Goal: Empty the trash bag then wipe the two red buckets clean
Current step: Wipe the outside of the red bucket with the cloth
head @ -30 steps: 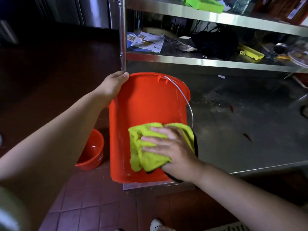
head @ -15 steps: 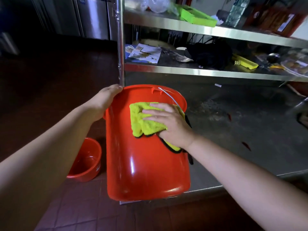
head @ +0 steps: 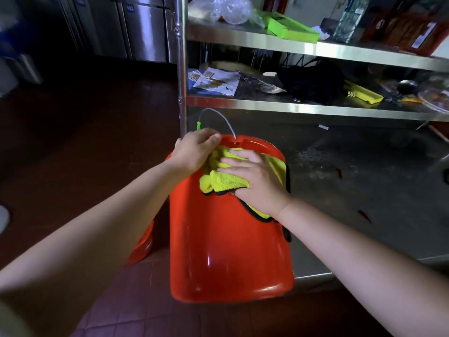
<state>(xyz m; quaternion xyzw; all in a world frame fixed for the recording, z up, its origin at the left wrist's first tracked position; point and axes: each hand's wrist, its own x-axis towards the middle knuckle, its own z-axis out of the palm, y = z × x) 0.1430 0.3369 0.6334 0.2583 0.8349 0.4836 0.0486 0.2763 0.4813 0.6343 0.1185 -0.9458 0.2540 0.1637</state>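
Large red bucket (head: 228, 239) lies tilted at frame centre, its base toward the camera and overhanging the table (head: 364, 203) edge. Right hand (head: 252, 181) presses a yellow cloth (head: 223, 181) flat on the outer wall near the rim, fingers spread. Left hand (head: 194, 149) curls over the rim, steadying. Second bucket (head: 142, 246) sits on the floor, lower left, mostly hidden. Best practice, I judge: keep that rim hold firm, wipe in overlapping strokes, rotate the bucket between passes.

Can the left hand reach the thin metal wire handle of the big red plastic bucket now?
Probably yes. The left hand grips the rim of the big red plastic bucket, and the thin metal wire handle arches just above it with nothing between.
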